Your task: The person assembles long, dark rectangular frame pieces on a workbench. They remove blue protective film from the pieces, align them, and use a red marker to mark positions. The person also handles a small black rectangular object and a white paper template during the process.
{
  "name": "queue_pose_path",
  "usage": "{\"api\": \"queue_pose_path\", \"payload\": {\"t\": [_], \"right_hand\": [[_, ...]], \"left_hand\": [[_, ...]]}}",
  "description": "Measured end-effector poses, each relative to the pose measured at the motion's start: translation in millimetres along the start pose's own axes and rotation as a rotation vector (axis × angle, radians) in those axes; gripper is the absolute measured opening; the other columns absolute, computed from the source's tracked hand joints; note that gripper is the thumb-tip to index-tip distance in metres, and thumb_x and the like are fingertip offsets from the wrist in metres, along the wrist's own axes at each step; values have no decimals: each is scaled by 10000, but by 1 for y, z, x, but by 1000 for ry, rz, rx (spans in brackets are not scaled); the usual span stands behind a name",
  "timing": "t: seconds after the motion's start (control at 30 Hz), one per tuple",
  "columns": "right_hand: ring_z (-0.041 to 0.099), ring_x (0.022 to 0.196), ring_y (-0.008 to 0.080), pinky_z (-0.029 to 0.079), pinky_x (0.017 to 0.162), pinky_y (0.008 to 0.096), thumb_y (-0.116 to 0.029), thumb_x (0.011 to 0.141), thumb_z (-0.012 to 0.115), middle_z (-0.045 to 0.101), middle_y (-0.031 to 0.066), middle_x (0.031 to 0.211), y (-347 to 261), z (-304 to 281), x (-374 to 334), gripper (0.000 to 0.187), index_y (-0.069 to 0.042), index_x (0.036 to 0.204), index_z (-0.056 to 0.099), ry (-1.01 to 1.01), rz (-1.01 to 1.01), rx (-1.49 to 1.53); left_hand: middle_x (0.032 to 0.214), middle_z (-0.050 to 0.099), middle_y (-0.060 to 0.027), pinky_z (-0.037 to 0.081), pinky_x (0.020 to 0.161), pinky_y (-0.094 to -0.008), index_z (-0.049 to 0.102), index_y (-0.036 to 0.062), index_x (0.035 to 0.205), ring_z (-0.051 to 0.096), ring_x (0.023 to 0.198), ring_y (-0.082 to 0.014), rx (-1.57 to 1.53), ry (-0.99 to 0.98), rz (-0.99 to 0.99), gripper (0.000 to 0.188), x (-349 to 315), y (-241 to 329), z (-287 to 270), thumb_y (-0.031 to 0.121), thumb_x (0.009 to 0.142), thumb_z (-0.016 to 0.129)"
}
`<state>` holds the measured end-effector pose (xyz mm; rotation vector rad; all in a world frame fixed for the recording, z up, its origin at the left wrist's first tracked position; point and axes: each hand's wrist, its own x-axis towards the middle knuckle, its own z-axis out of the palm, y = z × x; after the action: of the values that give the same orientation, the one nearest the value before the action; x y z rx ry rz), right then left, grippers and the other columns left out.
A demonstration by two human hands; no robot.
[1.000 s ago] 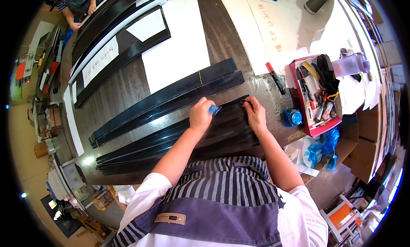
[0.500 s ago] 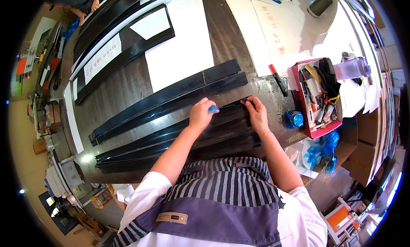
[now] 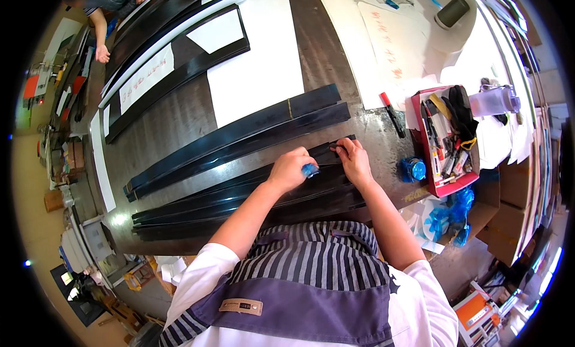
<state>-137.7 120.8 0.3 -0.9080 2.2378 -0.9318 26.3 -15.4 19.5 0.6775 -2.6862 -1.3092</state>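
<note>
My left hand is closed, with a small blue wad showing at its fingers. It looks like crumpled plastic film, though blur hides its exact form. To its right, my right hand pinches the far right end of a long black strip between thumb and fingers. That strip lies on a stack of similar dark strips in front of me. Just beyond both hands is a tied bundle of glossy dark strips.
Black frame-like pieces and white sheets lie farther off. At right are a red box of pens and tools, a red-capped marker, a blue tape roll and a purple bottle. Another person's hand shows top left.
My left hand has shifted slightly right and down, turning so the blue wad hangs lower. My right hand has moved slightly left along the strip. The other person's arm has swung out leftward.
</note>
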Motion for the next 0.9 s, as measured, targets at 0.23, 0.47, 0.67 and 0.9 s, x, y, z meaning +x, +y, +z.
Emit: {"api": "queue_pose_path", "payload": {"t": [0.23, 0.47, 0.67, 0.9], "right_hand": [[617, 830, 297, 505, 728, 407, -112, 823, 643, 596, 103, 873, -13, -5, -3, 115, -71, 931, 655, 259, -427, -289], [612, 715, 249, 498, 638, 387, -99, 784, 610, 530, 65, 770, -18, 11, -19, 46, -82, 741, 612, 147, -442, -429], [612, 696, 278, 498, 625, 402, -76, 732, 642, 535, 80, 764, -15, 15, -27, 32, -75, 743, 612, 72, -585, -328], [597, 743, 279, 478, 664, 408, -69, 726, 624, 545, 71, 765, -10, 17, -26, 35, -82, 751, 644, 121, -530, -308]], "left_hand": [[911, 578, -110, 502, 746, -403, 636, 59, 944, 617, 841, -339, -56, 238, 56, 222, -1, -22, 24, -43, 749, 656], [923, 563, -108, 515, 734, -404, 614, 72, 1010, 624, 863, -330, 66, 264, 2, 316, -3, -24, 33, -15, 733, 738], [1080, 530, -106, 544, 737, -429, 556, 138, 1196, 631, 901, -343, 125, 224, -32, 550, -1, -17, 30, -92, 709, 663], [1300, 474, -87, 562, 724, -448, 577, 241, 1216, 646, 927, -342, 233, 58, 3, 672, 7, 0, 16, -159, 676, 563]]}}
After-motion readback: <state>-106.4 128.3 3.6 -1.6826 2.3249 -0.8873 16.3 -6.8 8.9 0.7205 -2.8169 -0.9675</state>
